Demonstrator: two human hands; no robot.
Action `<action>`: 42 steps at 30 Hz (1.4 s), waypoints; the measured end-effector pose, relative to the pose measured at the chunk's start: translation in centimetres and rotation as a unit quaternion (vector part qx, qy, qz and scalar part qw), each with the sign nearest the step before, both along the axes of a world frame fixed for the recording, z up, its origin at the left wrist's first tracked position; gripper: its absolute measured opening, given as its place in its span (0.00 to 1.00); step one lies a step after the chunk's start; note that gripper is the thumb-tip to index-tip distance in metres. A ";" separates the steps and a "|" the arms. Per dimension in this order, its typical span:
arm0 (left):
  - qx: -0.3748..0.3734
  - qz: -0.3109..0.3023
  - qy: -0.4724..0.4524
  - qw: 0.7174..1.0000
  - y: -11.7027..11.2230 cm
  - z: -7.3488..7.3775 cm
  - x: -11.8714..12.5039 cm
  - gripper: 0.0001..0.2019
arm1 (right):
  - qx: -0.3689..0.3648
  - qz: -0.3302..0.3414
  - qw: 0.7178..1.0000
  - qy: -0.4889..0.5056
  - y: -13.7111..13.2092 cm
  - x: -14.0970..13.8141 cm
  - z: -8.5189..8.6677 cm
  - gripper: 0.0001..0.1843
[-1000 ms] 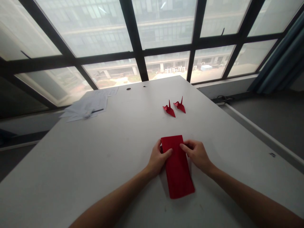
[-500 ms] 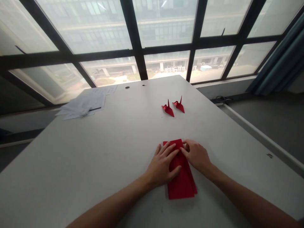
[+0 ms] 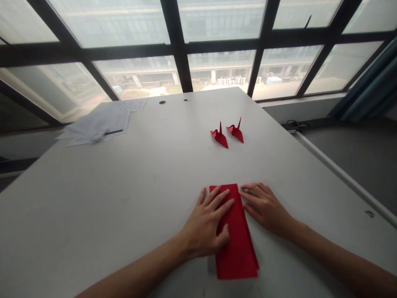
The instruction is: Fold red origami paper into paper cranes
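A folded sheet of red paper (image 3: pixel 237 248) lies on the white table, its long side pointing away from me. Across its upper left part my left hand (image 3: pixel 208 225) rests flat with the fingers spread. My right hand (image 3: pixel 263 207) is at the far right edge of the paper, fingers apart and the fingertips at or just beside that edge. Along the right side a lower layer shows slightly past the top one. Beyond the hands stand two red paper cranes, a left crane (image 3: pixel 221 138) and a right crane (image 3: pixel 237 133).
White printed sheets (image 3: pixel 108 118) lie at the far left of the table (image 3: pixel 139 186), with a dark pen (image 3: pixel 113 132) and a crumpled whitish thing on them. Windows rise behind the table. A blue curtain (image 3: pixel 367 89) hangs at the right.
My right hand has come off the paper's top right part and its fingers have opened out beside the edge. My left hand stays on the paper. The view has tilted down a little.
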State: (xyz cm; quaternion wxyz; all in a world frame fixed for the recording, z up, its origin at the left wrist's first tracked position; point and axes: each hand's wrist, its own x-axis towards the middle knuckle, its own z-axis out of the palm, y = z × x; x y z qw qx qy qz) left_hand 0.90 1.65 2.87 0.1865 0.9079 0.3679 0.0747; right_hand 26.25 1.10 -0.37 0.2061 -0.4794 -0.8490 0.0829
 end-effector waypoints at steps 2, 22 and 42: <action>0.003 0.002 0.007 1.000 0.0 0.1 0.0 0.39 | -0.004 0.001 1.000 -0.001 0.0 0.0 0.0 0.20; 0.020 0.002 0.019 1.000 0.0 -0.2 0.7 0.38 | -0.019 0.002 0.999 0.049 0.2 -0.2 0.4 0.19; 0.024 0.003 0.033 0.999 0.0 -0.2 1.0 0.39 | -0.013 0.007 1.000 0.028 0.1 -0.2 0.6 0.17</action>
